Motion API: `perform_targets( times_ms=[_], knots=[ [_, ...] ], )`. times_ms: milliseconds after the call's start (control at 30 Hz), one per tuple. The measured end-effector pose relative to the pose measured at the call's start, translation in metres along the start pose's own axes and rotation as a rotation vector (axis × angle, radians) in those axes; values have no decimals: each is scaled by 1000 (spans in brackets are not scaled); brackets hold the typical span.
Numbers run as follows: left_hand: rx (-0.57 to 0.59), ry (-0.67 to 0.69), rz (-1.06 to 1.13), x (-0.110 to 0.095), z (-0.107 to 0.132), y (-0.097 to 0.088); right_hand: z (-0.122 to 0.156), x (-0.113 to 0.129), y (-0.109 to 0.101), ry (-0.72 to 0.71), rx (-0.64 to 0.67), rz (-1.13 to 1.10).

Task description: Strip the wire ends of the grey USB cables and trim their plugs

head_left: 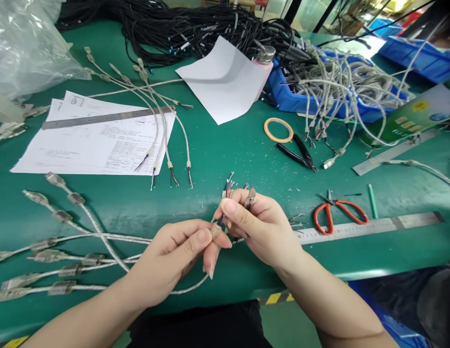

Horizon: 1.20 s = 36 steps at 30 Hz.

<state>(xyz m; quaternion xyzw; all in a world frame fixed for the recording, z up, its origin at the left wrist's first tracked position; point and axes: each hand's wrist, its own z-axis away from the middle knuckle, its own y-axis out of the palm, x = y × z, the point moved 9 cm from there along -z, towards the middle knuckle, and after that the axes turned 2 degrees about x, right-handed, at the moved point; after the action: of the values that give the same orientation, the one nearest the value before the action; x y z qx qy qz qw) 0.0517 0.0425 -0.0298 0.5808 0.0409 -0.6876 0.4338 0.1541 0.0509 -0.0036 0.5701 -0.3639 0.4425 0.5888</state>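
Note:
Between thumb and forefinger, my left hand [179,251] pinches a clear-sheathed cable [190,290] near its stripped end, at a small beige tape wrap [215,230]. Right beside it, my right hand [259,224] is closed in a pinch at the cable's thin wires, most of which the fingers hide. A small brownish metal piece [251,195] sticks up from between the right fingers; its kind is unclear. Just beyond the hands, more stripped wire ends [229,184] in red, black and white lie on the green table [217,159].
Several USB cables [76,198] lie at left. Papers [83,140] carry a steel ruler and cable ends. Right are red-handled pliers [328,217], a ruler [370,229], black cutters [297,153], a tape roll [278,130] and a blue bin [290,96] of cables. Black cables [196,34] pile behind.

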Motion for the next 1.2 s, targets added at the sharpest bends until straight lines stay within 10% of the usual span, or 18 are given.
perform_targets(
  times_ms=[633,967,1200],
  knots=[
    [-28,-3,-1,-2,-4,0,1,15,-5,-104,-59,338],
    [-183,134,-452,-11,-3,-13,2,62,-81,-306,-629,1443],
    [-373,356,-344,-38,6,-28,-10,48,-93,-248,-560,1450]
  ],
)
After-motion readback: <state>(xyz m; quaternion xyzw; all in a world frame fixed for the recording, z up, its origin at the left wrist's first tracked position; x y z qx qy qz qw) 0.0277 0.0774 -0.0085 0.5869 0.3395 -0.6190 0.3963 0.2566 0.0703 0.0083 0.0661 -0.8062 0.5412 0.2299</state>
